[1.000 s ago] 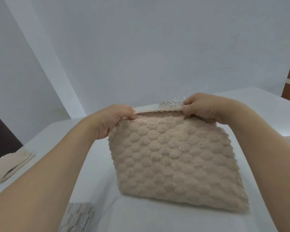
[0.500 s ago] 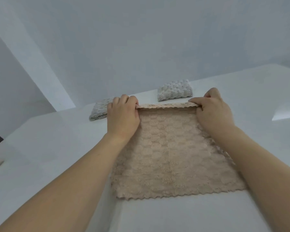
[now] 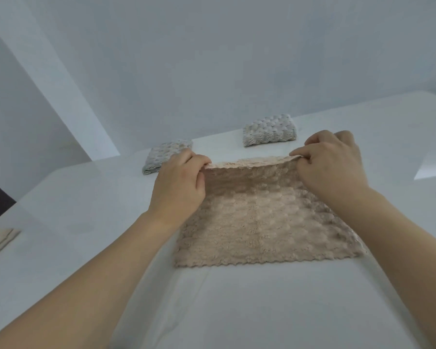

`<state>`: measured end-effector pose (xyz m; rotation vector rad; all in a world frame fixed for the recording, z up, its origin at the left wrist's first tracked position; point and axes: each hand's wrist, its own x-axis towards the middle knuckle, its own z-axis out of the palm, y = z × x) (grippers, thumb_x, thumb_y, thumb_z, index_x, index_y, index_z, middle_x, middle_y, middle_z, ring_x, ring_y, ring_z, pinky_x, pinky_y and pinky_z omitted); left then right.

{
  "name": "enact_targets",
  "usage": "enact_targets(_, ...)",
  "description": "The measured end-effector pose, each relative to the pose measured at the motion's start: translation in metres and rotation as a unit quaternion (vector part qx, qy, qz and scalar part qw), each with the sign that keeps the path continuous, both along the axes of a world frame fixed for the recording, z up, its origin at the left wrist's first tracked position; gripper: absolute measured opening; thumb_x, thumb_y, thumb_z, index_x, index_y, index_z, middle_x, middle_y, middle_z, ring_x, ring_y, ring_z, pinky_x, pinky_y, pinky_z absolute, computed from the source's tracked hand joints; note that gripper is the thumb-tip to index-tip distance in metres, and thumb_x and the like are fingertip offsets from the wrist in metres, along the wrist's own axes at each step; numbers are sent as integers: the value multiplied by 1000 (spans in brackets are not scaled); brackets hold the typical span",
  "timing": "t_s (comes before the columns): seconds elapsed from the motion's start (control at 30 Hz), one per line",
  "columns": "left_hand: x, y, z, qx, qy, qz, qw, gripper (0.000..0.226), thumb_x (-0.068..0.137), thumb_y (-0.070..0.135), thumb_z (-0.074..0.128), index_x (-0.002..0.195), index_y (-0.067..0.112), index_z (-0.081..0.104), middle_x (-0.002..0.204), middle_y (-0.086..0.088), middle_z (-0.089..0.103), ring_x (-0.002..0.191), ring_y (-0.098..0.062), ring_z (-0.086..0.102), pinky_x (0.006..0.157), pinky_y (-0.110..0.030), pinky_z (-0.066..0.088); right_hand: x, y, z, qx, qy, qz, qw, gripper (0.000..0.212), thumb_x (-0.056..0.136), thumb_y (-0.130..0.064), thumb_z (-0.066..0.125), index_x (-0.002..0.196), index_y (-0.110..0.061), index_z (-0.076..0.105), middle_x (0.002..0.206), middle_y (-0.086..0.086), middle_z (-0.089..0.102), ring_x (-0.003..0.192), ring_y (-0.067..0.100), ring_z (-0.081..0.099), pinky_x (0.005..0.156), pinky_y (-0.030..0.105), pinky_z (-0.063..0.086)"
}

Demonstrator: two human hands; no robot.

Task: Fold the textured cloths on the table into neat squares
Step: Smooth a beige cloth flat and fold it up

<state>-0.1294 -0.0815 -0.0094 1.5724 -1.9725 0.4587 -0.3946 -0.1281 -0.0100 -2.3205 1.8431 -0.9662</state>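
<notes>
Table (image 3: 275,311), draped in white, carries a beige textured cloth (image 3: 267,222) spread flat near its middle, with two grey folded cloths (image 3: 269,130) (image 3: 161,154) beyond its far edge. Left hand (image 3: 179,182) and right hand (image 3: 334,165) each pinch a far corner, lifting that edge slightly. First fold seems underway; next, draw the edge toward the near hem, corners matched.

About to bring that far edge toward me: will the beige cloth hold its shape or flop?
Probably floppy: the beige cloth sags between the left hand and right hand pinching its far corners. Likely light, since fingertip pinches lift it. Its plush, bumpy pile should grip rather than slide on the table.
</notes>
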Motion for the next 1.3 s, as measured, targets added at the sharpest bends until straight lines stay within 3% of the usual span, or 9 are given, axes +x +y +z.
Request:
enact_targets(0.17, 7, 45, -9, 43, -25, -36, 998, 20, 72, -1, 55, 82, 16, 54, 83, 6, 50, 74, -17, 45, 66, -33, 40, -9, 41, -4, -28, 50, 45, 997, 32, 87, -18, 48, 96, -28, 77, 96, -1, 58, 98, 27, 46, 89, 38, 37)
enact_targets(0.3, -9, 69, -30, 57, 8, -37, 998, 19, 58, 6, 43, 72, 17, 46, 76, 6, 46, 70, -20, 41, 62, -37, 38, -18, 72, -25, -7, 81, 103, 991, 38, 71, -30, 28, 66, -18, 63, 70, -7, 39, 70, 24, 45, 66, 30, 31)
enact_targets(0.43, -14, 82, -44, 58, -13, -59, 997, 22, 57, 7, 44, 73, 21, 47, 78, 11, 44, 71, -13, 33, 61, -32, 34, -27, 84, -35, 38, 112, 112, 987, 14, 64, -21, 32, 75, -24, 40, 75, -9, 38, 74, 19, 35, 68, 29, 24)
enact_targets(0.63, -14, 83, -50, 93, 21, -73, 993, 12, 63, 15, 39, 70, 22, 47, 72, 14, 44, 69, -14, 41, 61, -31, 38, -32, 73, -28, 106, 169, 151, 968, 9, 65, -34, 33, 67, -26, 35, 76, -11, 40, 82, 17, 42, 71, 28, 24)
enact_targets(0.73, -13, 81, -50, 123, 15, -80, 989, 5, 65, 23, 40, 67, 24, 44, 68, 13, 42, 69, -14, 40, 60, -27, 34, -31, 76, -22, 118, 177, 155, 965, 30, 78, -51, 42, 65, -24, 48, 76, -10, 48, 77, 8, 43, 74, 29, 27)
enact_targets(0.87, -13, 80, -48, 119, 13, -85, 989, 5, 66, 26, 46, 67, 21, 47, 68, 10, 44, 68, -15, 42, 60, -29, 35, -23, 77, -21, 78, 191, 110, 972, 67, 86, -67, 29, 55, -12, 51, 59, -2, 55, 63, 9, 49, 69, 29, 29)
enact_targets(0.93, -14, 81, -46, 108, -2, -102, 989, 7, 63, 18, 49, 68, 21, 47, 69, 12, 43, 68, -14, 39, 62, -30, 32, -20, 76, -21, 90, 187, 82, 975, 66, 90, -64, 34, 50, -12, 44, 53, -2, 47, 59, 14, 46, 63, 31, 28)
enact_targets(1.07, -21, 85, -43, 119, -19, -164, 979, 21, 57, 7, 47, 68, 24, 38, 67, 15, 37, 65, -11, 34, 62, -25, 30, -15, 77, -25, 87, 229, 64, 968, 58, 95, -57, 34, 53, -18, 41, 62, -6, 40, 75, 21, 43, 71, 32, 30)
enact_targets(1.3, -24, 96, -35, 133, -58, -163, 976, 4, 63, 21, 47, 60, 23, 46, 59, 9, 46, 56, -11, 42, 49, -24, 36, -4, 74, -5, 88, 154, 36, 983, 31, 97, -35, 37, 78, -17, 53, 83, 0, 55, 86, 24, 56, 75, 34, 39)
